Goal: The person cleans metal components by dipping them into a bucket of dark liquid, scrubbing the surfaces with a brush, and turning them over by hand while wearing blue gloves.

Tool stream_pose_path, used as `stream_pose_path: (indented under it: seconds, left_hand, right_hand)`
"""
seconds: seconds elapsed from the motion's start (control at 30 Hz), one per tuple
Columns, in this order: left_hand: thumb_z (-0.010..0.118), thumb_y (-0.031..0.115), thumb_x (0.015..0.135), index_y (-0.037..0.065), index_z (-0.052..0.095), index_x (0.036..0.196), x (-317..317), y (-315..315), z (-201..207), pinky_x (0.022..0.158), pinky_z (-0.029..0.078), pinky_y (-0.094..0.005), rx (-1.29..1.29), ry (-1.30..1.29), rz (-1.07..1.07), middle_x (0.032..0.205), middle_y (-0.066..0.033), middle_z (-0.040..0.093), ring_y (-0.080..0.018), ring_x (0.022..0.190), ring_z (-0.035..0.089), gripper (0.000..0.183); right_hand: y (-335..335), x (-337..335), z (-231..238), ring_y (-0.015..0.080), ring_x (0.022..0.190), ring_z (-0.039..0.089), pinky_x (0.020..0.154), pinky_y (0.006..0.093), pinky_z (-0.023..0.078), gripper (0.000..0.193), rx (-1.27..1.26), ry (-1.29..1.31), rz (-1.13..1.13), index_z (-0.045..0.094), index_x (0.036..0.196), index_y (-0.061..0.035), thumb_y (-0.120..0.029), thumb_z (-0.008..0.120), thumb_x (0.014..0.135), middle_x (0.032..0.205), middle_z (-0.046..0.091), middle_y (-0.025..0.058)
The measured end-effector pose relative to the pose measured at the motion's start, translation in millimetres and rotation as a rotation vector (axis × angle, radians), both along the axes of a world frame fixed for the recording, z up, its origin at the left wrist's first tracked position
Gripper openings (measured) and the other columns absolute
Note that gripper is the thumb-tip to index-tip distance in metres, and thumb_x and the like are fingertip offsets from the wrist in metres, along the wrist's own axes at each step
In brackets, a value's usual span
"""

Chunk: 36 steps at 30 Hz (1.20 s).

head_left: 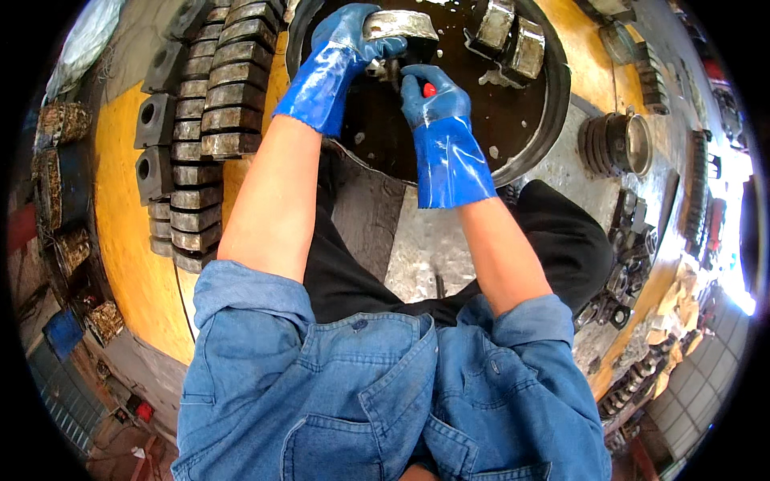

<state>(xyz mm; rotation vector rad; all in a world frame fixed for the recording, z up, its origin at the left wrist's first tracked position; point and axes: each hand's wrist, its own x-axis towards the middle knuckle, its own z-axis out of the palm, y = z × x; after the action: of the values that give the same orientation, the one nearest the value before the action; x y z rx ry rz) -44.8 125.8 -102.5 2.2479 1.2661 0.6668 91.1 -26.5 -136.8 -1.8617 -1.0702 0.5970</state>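
Both of my hands wear blue rubber gloves over a round basin of dark liquid with bits of foam. My left hand is closed round a wet, curved metal part, held at the far side of the basin. Just nearer and to the right, my right hand is closed round a tool with a red handle. Most of this tool is hidden by the fingers, so its kind is unclear. Two thick metal blocks rest in the basin to the right of the held part.
Rows of stacked metal blocks line the left side, beside dark blocks with round holes. To the right stand metal rings and a pile of small dark parts. My bent knee is close to the basin.
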Motion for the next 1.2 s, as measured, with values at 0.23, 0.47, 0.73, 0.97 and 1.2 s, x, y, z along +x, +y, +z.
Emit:
stream_pose_path:
  seconds: [0.23,0.47,0.73,0.97,1.2]
  left_hand:
    - [0.095,0.046,0.069,0.005,0.072,0.126,-7,3,-4,0.103,0.055,-0.0443,0.001,-0.028,0.001,0.123,-0.0196,0.074,-0.0364,0.115,0.071,0.075]
    - [0.095,0.047,0.070,0.003,0.071,0.128,-9,3,-4,0.103,0.055,-0.0446,-0.032,-0.028,0.011,0.124,-0.0204,0.074,-0.0366,0.116,0.070,0.077]
    - [0.096,0.045,0.069,0.002,0.070,0.132,-10,2,-8,0.105,0.054,-0.0443,0.006,-0.064,0.019,0.128,-0.0211,0.073,-0.0365,0.120,0.069,0.080]
    - [0.093,0.044,0.072,0.003,0.069,0.131,-10,1,1,0.106,0.053,-0.0447,-0.051,-0.024,0.024,0.127,-0.0206,0.073,-0.0383,0.119,0.069,0.076]
    - [0.093,0.046,0.071,0.005,0.073,0.125,-14,8,-1,0.100,0.055,-0.0476,-0.028,-0.027,-0.019,0.119,-0.0207,0.075,-0.0396,0.113,0.071,0.071]
  right_hand:
    - [3,1,11,0.0191,0.087,0.075,0.086,0.0326,0.059,0.017,0.041,0.217,-0.042,0.081,0.108,-0.0112,-0.018,0.077,0.094,0.095,0.080,0.0124]
    - [8,-8,2,0.0275,0.102,0.077,0.091,0.0369,0.060,0.020,0.459,-0.162,0.088,0.080,0.110,-0.0145,-0.010,0.077,0.091,0.111,0.079,0.0121]
    - [17,-24,-11,0.0151,0.090,0.074,0.086,0.0312,0.058,0.019,0.300,0.116,0.005,0.081,0.113,-0.0104,-0.009,0.077,0.095,0.105,0.080,0.0080]
    - [18,-6,1,0.0138,0.081,0.072,0.073,0.0301,0.060,0.019,0.097,0.643,-0.119,0.080,0.113,-0.0060,-0.012,0.075,0.096,0.100,0.078,0.0060]
    - [14,0,15,0.0157,0.080,0.074,0.070,0.0314,0.060,0.018,0.054,0.105,-0.040,0.081,0.111,-0.0086,-0.017,0.075,0.096,0.095,0.079,0.0069]
